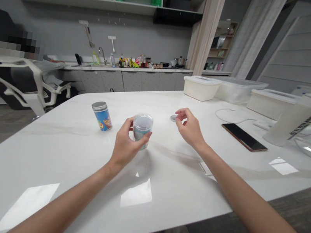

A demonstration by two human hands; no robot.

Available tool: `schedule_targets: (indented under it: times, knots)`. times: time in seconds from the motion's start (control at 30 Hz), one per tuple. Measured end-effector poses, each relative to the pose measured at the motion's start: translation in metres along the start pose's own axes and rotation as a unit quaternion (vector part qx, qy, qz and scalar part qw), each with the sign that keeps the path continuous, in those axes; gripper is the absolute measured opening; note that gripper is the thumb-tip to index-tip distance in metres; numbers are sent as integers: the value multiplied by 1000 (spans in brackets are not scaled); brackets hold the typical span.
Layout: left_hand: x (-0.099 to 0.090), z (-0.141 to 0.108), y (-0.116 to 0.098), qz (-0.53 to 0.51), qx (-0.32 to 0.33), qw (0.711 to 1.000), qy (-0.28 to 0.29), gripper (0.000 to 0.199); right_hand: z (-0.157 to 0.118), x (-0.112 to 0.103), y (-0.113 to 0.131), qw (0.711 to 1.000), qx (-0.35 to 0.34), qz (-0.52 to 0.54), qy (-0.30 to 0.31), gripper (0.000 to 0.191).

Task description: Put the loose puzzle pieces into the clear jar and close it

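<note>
A clear-topped jar with a teal label is held upright by my left hand, its fingers and thumb wrapped round the sides. To the right, my right hand hovers over the table with bent fingers, its fingertips beside a small round, shiny lid on the tabletop. The fingers partly cover the lid's right side, and whether they grip it is hard to tell. A blue patterned can with a silver lid stands to the left of the jar, touched by neither hand.
The white table carries a phone, a large white bottle, a thin cable and lidded plastic boxes at the right. Behind the far left edge are an office chair and a person.
</note>
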State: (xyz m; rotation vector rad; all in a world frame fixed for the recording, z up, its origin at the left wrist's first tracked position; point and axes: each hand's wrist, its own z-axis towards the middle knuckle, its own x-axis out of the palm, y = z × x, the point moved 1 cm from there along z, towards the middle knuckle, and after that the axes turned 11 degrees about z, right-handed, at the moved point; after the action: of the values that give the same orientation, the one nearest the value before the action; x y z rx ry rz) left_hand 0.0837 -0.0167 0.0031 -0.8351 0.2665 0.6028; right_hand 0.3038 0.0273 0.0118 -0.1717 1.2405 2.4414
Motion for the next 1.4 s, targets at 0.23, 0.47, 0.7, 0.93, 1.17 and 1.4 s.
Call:
schedule_targets:
  times: [0.23, 0.47, 0.7, 0.93, 1.17, 1.4]
  knots:
    - [-5, 4, 1, 37, 22, 999, -14, 39, -2, 5, -8, 999, 21, -28, 22, 18]
    - [-3, 1, 1, 32, 25, 999, -8, 39, -2, 5, -9, 997, 38, -59, 45, 18]
    - [2, -4, -5, 19, -3, 999, 45, 34, 2, 5, -42, 980, 72, -155, 104, 33]
    - [4, -12, -13, 5, 12, 995, 103, 32, 49, 3, -92, 919, 163, -301, 197, 69]
    - [6, -10, -5, 18, 4, 992, 129, 32, 65, 21, -108, 931, 129, -263, 218, 59]
    - [8, -10, 1, -1, -8, 988, 151, 30, 47, 32, -41, 974, 130, 59, 178, 48]
